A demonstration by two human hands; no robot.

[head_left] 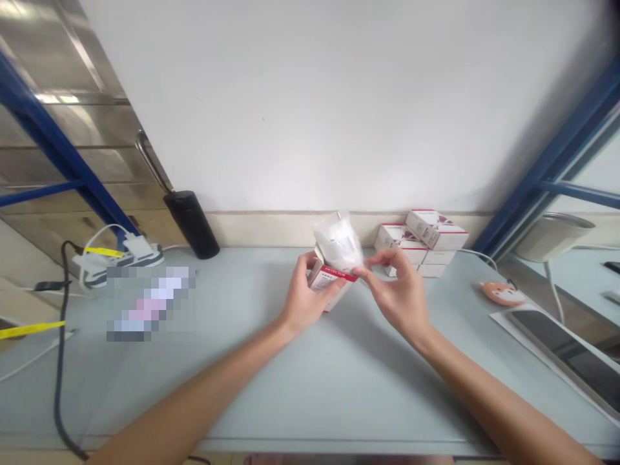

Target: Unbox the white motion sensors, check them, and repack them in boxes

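My left hand (309,289) is wrapped round a small red-and-white carton (331,282) printed "DETECTOR", held tilted above the table. A white item in a clear plastic bag (340,244) sticks up out of the carton's open top. At the right side of the bag, my right hand (394,287) has its thumb and forefinger drawn together at the bag's lower edge, by the carton's rim. What exactly lies between those fingertips is hard to see, but the bag's edge meets them. The lower part of the bagged item is hidden inside the carton.
Several similar cartons (426,242) are stacked against the wall at the back right. A black cylinder (192,224) stands at the back left, near a power strip (145,257) with cables. An orange animal-shaped object (502,293) and a dark flat slab (566,349) lie at the right.
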